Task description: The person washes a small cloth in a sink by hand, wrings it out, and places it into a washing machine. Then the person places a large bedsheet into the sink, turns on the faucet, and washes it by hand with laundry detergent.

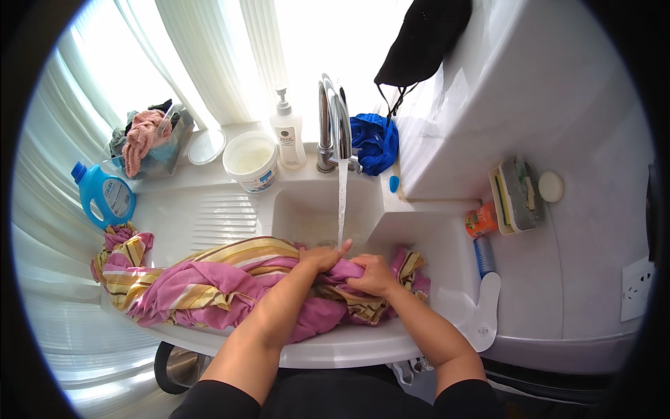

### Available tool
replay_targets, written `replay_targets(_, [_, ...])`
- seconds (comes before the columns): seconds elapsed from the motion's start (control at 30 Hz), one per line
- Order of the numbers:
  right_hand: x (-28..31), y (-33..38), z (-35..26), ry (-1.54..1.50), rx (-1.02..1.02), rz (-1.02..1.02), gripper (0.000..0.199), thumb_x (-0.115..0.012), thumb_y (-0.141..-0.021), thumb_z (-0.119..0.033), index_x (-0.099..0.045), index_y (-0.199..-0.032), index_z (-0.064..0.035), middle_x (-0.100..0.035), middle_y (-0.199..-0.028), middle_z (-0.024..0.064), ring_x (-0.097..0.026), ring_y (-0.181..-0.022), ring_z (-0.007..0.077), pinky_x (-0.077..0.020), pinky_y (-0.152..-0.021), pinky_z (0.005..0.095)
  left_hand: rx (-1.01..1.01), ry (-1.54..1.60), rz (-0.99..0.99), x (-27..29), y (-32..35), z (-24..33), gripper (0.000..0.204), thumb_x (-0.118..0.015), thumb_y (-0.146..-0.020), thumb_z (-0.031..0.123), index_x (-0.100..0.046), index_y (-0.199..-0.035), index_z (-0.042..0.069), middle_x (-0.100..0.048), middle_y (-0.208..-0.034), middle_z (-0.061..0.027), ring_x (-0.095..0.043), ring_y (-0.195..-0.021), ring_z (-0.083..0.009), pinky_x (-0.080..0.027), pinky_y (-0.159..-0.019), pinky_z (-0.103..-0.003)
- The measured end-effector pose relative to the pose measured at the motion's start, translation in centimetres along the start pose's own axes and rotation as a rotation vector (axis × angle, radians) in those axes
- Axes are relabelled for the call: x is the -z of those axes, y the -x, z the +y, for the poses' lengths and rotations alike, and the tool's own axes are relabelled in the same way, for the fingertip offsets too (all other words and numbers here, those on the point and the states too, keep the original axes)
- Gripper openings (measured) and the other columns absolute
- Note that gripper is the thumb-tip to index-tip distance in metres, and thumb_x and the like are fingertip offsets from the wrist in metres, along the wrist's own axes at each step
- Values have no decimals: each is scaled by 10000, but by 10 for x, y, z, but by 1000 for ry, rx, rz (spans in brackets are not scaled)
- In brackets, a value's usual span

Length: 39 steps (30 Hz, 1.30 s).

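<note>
A large pink cloth with yellow and brown stripes (230,283) lies bunched across the white sink (293,209), from the ribbed washboard side at the left into the basin. My left hand (322,258) grips a fold of it just under the tap, thumb sticking up. Close by on the right, my right hand (373,274) is closed round another fold of the same cloth. From the chrome tap (336,126) a stream of water falls beside my left hand. The cloth's right end hangs down in the basin, its lower part hidden.
A blue detergent bottle (105,197), a clear bin of clothes (157,140), a white tub (250,162) and a pump bottle (287,136) stand behind the sink. Blue cloth (375,143) lies by the tap. At the right are an orange can (481,219) and a blue comb (484,256).
</note>
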State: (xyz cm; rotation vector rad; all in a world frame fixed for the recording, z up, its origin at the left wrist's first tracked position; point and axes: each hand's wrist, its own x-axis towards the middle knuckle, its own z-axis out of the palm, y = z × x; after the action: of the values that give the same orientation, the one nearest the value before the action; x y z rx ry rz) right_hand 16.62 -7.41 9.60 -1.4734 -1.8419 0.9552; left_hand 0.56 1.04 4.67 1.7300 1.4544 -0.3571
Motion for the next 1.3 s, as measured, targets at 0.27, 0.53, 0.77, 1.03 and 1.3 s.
replay_targets(0.27, [-58, 1, 29, -489, -319, 441, 592, -656, -815, -349, -492, -1309, -69, -439, -1240, 249, -431, -1184, 350, -331, -1034, 408, -205, 1759, -422, -6, 53, 3, 669, -367, -897, 674, -544, -1211, 110, -625, -1099, -100, -599, -1003, -220, -476, -913, -373])
replay_targets(0.53, [-93, -20, -13, -230, -217, 411, 444, -630, -842, -412, -578, -1052, -24, -617, -949, 246, -587, -892, 424, -464, -788, 459, -79, 1752, 288, -53, 10, -35, 495, -478, -925, 475, -601, -1065, 16, -630, -982, -121, -620, -851, -253, -505, -763, -360])
replay_targets(0.77, [-68, -19, 15, -300, -224, 243, 472, -570, -865, -466, -609, -1027, -25, -643, -823, 233, -607, -792, 440, -483, -754, 461, -55, 678, 429, -42, 11, -29, 504, -535, -866, 433, -622, -1049, -28, -652, -853, -245, -646, -815, -361, -493, -765, -449])
replay_targets(1.03, [-18, 6, 42, 732, -232, -388, 815, -479, -878, -576, -122, -1503, -193, -98, -1509, 264, -108, -1393, 437, -146, -1105, 566, -134, -433, 557, 15, 35, -3, 767, -493, -802, 669, -339, -1440, 272, -238, -1495, -216, -316, -1297, -476, -240, -1026, -640])
replay_targets(1.3, [-74, -29, 100, 756, 160, -524, 728, -551, -841, -412, -294, -1459, -126, -80, -1542, 206, -109, -1396, 444, -105, -1129, 554, 6, -741, 282, -48, -36, -52, 648, -474, -865, 564, -450, -1372, 161, -338, -1457, -187, -284, -1339, -432, -66, -1054, -669])
